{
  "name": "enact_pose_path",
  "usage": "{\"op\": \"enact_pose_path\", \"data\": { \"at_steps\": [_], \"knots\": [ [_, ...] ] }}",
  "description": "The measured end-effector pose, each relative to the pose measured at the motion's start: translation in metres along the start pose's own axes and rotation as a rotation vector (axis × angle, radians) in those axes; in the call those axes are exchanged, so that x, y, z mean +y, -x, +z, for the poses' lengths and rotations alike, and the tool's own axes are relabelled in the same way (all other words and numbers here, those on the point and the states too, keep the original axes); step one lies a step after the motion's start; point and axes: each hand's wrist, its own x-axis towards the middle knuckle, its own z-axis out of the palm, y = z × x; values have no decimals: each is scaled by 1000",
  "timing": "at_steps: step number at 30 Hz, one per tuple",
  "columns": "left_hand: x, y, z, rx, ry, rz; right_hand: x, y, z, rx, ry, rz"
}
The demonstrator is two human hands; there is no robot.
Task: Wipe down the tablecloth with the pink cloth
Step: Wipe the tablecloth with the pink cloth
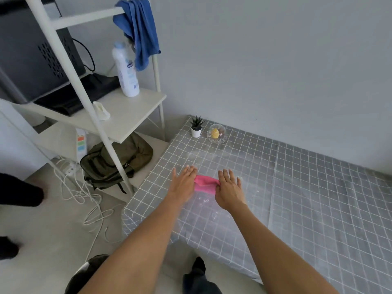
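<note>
Both bare forearms reach forward and slightly leftward from the bottom of the view, converging toward the hands, with the elbows out of frame. The left hand [184, 181] lies palm down with its fingers [191, 169] straight, close together and pointing away from the body, the thumb held a little apart on the outer side. The right hand [229, 188] is also palm down with its fingers [228, 174] extended and slightly spread; the two hands sit level with each other and near, but not touching, and neither is curled into a grip.
</note>
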Motion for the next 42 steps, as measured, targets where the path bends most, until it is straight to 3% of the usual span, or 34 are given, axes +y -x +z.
{"op": "enact_pose_path", "data": {
  "at_steps": [13,24,32,36,42],
  "knots": [
    [-9,-155,-31,86,12,-4,35,-150,-28,130,12,37],
    [-37,-135,47,-197,-39,79,28,-120,60,-175,-102,69],
    [-73,-149,43,-198,25,207,14,-137,52,-35,-255,105],
    [-102,-161,39,-159,48,125,-10,-163,53,40,-323,224],
    [-126,-198,54,-97,120,57,-37,-196,73,-18,-220,353]
  ]
}}
